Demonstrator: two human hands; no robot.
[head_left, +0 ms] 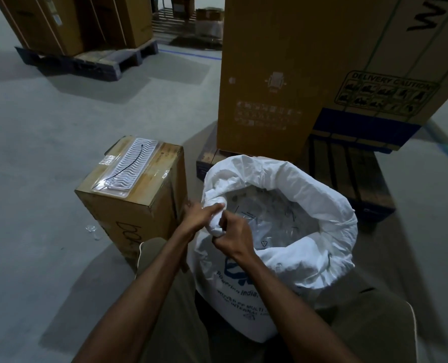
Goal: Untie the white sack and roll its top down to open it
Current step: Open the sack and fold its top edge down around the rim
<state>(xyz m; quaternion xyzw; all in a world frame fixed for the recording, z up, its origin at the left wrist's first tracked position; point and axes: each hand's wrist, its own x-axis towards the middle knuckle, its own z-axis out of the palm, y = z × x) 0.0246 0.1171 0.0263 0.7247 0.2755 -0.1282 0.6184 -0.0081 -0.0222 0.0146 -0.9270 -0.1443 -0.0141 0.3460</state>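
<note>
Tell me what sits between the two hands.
In the head view, a bunched fold of the white sack's rolled rim; the left hand and right hand both grip it.

Crinkled woven-plastic white sack (304, 195), matt cardboard box (139, 205), smooth concrete floor (47, 127)

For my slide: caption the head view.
Both hands, left hand and right hand, grip the white sack's rolled rim, mouth open.

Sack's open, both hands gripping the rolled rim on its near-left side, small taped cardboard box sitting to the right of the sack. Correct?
Not quite: the head view shows the small taped cardboard box to the left of the white woven sack, not the right. The rest holds: the sack is open, and the left hand and right hand both grip its rolled rim at the near-left side.
</note>
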